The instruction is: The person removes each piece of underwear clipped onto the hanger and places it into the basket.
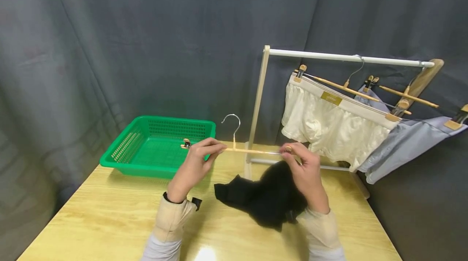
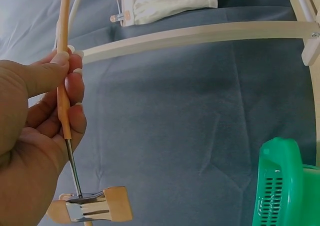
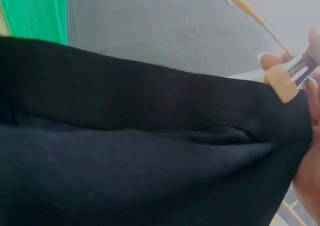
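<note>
A wooden clip hanger with a metal hook is held level above the table. My left hand pinches its wooden bar between thumb and fingers, and past that hand the left clip has nothing in it. At the other end my right hand grips the right clip between thumb and fingers. That clip sits on the waistband corner of a black garment. From there the black garment droops below the bar, its other side loose.
A green plastic basket stands at the left back. To the right is a garment rack, where white shorts and light blue-grey shorts hang from clip hangers. Dark curtains stand behind the wooden table.
</note>
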`<action>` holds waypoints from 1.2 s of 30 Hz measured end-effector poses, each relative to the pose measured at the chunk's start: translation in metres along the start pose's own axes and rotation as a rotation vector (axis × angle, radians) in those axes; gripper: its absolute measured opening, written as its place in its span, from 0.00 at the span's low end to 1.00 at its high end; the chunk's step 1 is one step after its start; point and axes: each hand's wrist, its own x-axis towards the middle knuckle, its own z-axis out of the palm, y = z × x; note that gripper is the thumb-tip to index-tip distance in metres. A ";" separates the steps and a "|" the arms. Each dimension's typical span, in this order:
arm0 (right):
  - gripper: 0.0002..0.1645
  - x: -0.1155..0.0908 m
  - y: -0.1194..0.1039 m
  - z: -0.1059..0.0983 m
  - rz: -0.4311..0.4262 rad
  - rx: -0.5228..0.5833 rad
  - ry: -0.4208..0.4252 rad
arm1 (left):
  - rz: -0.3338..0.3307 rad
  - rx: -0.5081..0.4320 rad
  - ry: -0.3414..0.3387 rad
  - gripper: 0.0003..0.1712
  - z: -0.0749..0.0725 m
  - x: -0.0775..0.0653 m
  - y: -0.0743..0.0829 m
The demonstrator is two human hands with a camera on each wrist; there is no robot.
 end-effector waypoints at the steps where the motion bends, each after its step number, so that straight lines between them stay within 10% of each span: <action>1: 0.03 0.000 -0.001 0.000 -0.002 -0.005 -0.002 | 0.004 -0.001 0.003 0.13 0.001 -0.001 0.000; 36: 0.16 0.008 -0.012 0.008 -0.181 -0.068 0.132 | 0.032 -0.038 0.002 0.13 -0.003 -0.001 -0.001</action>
